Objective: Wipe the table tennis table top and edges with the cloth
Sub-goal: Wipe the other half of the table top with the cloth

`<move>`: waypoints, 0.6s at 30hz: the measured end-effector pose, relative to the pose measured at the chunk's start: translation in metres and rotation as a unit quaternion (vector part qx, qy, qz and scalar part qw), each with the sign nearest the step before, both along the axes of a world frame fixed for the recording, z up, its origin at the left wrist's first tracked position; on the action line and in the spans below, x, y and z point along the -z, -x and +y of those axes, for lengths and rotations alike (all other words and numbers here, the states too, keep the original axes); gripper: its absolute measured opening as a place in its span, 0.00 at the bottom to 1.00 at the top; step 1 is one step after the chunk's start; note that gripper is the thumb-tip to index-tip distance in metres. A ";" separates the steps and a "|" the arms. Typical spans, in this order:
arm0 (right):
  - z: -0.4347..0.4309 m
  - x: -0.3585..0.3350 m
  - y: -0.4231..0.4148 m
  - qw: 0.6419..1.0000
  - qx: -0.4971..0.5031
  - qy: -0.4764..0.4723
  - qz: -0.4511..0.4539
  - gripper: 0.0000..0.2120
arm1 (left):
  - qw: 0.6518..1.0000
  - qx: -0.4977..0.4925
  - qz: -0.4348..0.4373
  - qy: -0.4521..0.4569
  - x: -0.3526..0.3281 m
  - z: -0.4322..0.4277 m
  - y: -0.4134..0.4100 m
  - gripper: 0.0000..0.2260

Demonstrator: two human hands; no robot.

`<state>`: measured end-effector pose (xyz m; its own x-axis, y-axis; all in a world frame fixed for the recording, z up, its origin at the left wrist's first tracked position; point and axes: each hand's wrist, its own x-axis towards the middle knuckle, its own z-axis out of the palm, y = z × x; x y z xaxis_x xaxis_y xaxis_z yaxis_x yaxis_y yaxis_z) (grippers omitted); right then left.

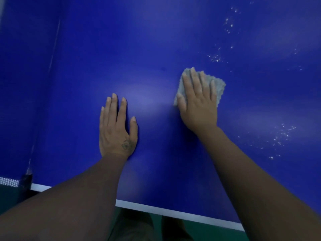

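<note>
At the far left, a strip of net (8, 182) meets the blue table top (156, 40). Next along, the left hand (116, 129) lies flat on the surface, fingers straight and slightly spread, holding nothing; it looks like a brace for the person's lean. Further right, the right hand (198, 101) presses the grey cloth (220, 87) flat against the top with straight fingers laid close together, and the cloth shows past the fingertips and the little-finger side. To the right of it, pale specks (215, 58) dot the surface, with another scatter lower down nearer the right side.

The step in hand seems to be wiping the top itself. The next move probably calls for sweeping the cloth rightward over those specks under steady flat pressure. The white edge (173, 212) along the near side would come later. No container is in view.
</note>
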<state>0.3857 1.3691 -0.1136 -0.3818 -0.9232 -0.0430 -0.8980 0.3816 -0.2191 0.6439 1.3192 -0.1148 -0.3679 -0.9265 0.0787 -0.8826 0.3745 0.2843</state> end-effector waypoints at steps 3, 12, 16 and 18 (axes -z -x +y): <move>-0.009 -0.004 -0.001 1.000 0.024 0.004 -0.007 0.30 | 1.000 -0.001 -0.004 0.000 0.000 0.000 0.001 0.28; 0.112 0.002 -0.078 1.000 -0.002 -0.023 0.008 0.32 | 1.000 0.006 -0.006 0.019 0.005 0.001 -0.002 0.28; 0.052 -0.001 -0.051 1.000 -0.014 -0.004 0.025 0.31 | 1.000 0.003 -0.007 0.022 0.006 0.002 -0.002 0.28; 0.006 0.000 -0.025 0.999 -0.007 0.006 0.031 0.30 | 1.000 0.006 -0.013 0.020 0.007 0.002 -0.001 0.28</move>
